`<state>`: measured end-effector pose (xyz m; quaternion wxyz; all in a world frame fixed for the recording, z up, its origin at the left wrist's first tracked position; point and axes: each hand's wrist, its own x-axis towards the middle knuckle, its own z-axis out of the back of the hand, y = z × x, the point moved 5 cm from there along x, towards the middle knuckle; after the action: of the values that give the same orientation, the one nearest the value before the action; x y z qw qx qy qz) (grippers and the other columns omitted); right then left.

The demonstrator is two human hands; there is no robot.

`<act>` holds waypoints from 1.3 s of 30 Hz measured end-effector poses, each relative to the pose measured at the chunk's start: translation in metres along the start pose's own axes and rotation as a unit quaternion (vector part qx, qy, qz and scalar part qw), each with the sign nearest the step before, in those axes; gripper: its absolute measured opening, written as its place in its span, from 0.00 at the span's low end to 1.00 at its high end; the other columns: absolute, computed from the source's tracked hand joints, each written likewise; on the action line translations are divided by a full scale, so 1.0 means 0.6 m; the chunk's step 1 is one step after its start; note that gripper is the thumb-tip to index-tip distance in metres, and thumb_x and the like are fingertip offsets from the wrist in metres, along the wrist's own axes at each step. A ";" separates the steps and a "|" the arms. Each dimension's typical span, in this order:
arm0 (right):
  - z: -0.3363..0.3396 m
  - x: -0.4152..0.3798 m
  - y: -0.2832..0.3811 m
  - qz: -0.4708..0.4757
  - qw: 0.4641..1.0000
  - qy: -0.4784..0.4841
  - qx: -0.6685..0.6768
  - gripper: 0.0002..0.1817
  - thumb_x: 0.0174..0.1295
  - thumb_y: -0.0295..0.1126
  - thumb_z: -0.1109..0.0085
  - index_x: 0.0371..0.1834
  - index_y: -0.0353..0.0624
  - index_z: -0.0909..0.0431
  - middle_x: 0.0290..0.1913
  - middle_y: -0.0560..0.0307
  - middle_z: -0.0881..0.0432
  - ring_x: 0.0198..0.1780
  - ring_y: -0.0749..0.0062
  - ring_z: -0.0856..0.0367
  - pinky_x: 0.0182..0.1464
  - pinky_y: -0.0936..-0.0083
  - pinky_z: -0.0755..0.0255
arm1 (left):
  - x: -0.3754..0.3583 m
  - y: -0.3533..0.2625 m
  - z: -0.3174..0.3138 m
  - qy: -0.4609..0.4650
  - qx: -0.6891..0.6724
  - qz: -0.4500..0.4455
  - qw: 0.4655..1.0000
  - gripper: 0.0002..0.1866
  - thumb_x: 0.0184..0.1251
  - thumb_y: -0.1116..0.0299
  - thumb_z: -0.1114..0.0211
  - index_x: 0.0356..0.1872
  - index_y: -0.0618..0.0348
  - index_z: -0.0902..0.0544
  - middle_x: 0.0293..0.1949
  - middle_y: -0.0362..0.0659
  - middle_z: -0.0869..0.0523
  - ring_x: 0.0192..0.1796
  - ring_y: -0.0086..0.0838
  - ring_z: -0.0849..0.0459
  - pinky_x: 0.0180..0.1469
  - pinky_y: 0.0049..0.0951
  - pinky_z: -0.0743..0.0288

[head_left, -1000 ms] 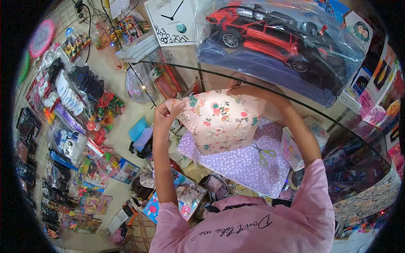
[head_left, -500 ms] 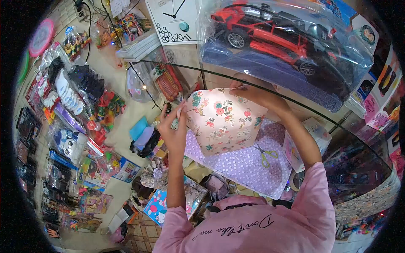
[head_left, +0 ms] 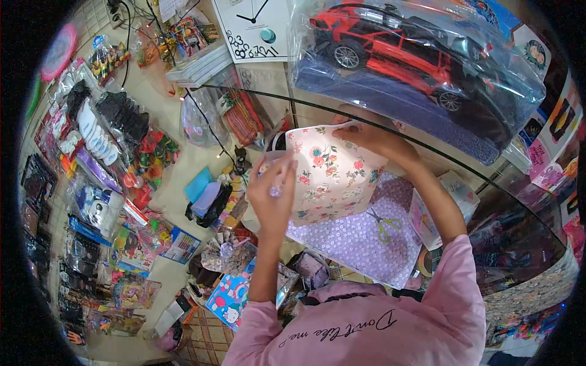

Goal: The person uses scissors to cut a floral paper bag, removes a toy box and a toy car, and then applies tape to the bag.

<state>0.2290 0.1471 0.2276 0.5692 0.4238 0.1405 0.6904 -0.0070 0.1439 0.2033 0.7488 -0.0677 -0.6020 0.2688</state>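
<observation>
A box-shaped package in pale pink floral paper [head_left: 329,174] stands tilted before me. My right hand [head_left: 360,135] grips its top edge, thumb on the near face and fingers behind. Close against the left edge of the package is my left hand [head_left: 271,189], its fingers bent and smeared by motion; I cannot tell what, if anything, is in them. Under the package lies a lilac sheet with small white flowers [head_left: 366,256]. Scissors with yellow-green handles [head_left: 386,229] rest on that sheet, right of the package.
A glass edge [head_left: 464,163] curves just beyond my right hand. Behind it sits a large bagged red toy car [head_left: 397,58]. A white clock [head_left: 249,30] stands at the back. Many packaged goods [head_left: 101,140] fill the left side. A clear container [head_left: 452,204] is beside my right forearm.
My left hand has moved right and slightly down, from the package's upper left corner to its left edge. The right hand keeps its hold, and the scissors have not moved.
</observation>
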 end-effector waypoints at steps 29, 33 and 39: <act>0.078 -0.148 -0.145 -0.092 0.938 -0.306 0.134 0.28 0.51 0.26 0.29 0.57 0.37 0.29 0.55 0.54 0.23 0.56 0.72 0.25 0.56 0.76 0.32 | -0.108 0.005 -0.098 0.079 0.068 -0.070 0.992 0.20 0.60 0.74 0.36 0.55 0.57 0.20 0.61 0.45 0.22 0.67 0.33 0.29 0.74 0.51 0.71; 0.056 -0.130 -0.115 -0.040 0.931 -0.360 0.054 0.19 0.50 0.24 0.29 0.46 0.37 0.23 0.45 0.56 0.18 0.45 0.72 0.21 0.49 0.76 0.29 | -0.109 0.008 -0.100 0.079 0.080 -0.066 0.991 0.20 0.60 0.73 0.36 0.56 0.56 0.20 0.62 0.44 0.23 0.68 0.32 0.29 0.74 0.52 0.71; 0.015 -0.136 0.039 0.091 0.883 -0.438 -0.142 0.07 0.49 0.22 0.32 0.31 0.35 0.20 0.34 0.50 0.16 0.37 0.66 0.18 0.40 0.74 0.28 | -0.112 0.008 -0.105 0.079 0.112 -0.071 0.988 0.21 0.60 0.69 0.36 0.57 0.49 0.20 0.63 0.43 0.24 0.67 0.30 0.29 0.73 0.53 0.70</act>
<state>0.2196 0.0635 0.2143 0.5617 0.6086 -0.2620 0.4955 0.0416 0.1293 0.1264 0.8142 0.0384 -0.5103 0.2743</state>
